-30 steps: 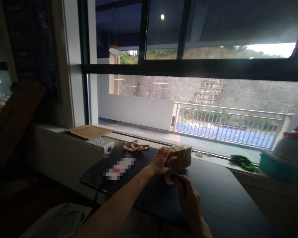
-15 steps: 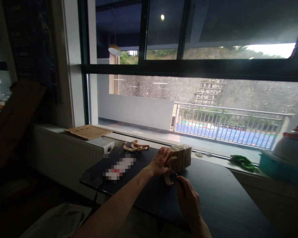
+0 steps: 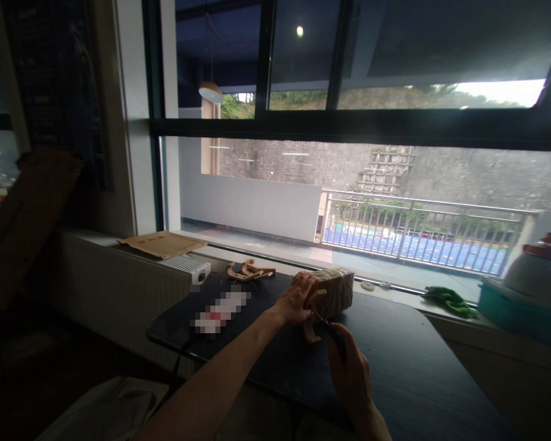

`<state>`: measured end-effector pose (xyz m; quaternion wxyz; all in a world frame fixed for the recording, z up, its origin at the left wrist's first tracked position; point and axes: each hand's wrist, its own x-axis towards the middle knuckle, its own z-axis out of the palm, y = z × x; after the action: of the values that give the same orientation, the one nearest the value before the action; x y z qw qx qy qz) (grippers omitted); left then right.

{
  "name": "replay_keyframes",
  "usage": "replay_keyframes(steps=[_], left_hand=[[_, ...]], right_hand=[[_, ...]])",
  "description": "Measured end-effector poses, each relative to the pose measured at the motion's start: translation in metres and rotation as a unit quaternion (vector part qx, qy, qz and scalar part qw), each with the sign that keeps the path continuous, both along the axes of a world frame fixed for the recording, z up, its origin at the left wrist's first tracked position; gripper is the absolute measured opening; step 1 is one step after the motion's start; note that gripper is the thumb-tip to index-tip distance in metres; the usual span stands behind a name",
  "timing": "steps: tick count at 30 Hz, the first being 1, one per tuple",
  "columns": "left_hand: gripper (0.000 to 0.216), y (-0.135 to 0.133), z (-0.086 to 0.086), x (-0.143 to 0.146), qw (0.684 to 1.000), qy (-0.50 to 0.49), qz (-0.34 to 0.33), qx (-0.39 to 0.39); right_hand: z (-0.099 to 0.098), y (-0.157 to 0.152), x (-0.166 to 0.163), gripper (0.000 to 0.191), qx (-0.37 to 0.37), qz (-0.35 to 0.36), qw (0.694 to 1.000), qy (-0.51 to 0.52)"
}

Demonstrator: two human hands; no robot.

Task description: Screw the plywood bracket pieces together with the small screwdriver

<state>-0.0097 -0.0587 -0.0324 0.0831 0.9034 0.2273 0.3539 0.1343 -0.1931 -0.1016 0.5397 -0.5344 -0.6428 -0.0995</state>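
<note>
My left hand (image 3: 297,300) is closed around a curved wooden piece (image 3: 311,332), pressing it against the near end of a tape-wrapped block (image 3: 342,290). The fingers lie over the top of that end and hide part of the wood. In my right hand (image 3: 350,370) is a screwdriver (image 3: 338,340) with a dark handle and a thin metal shaft. Its shaft slants up and left to the curved wood, just under my left fingers. The tip is too small to make out.
More curved wooden pieces (image 3: 250,269) lie at the back of the dark table (image 3: 395,361). A blurred-out pale item (image 3: 220,312) is left of my arm. On the sill are a tape roll (image 3: 367,286), a green cloth (image 3: 450,301) and a cardboard piece (image 3: 163,244).
My right hand and the screwdriver handle have shifted slightly, and the handle looks turned a little. My left hand, the curved wood and the block keep their places.
</note>
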Motion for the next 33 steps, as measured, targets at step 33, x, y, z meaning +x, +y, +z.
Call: replay_keyframes(steps=[33], left_hand=[[0.080, 0.0032, -0.0019, 0.0003, 1.000, 0.006, 0.002, 0.002]], right_hand=[[-0.0048, 0.0034, 0.0047, 0.030, -0.025, -0.034, 0.999, 0.032]])
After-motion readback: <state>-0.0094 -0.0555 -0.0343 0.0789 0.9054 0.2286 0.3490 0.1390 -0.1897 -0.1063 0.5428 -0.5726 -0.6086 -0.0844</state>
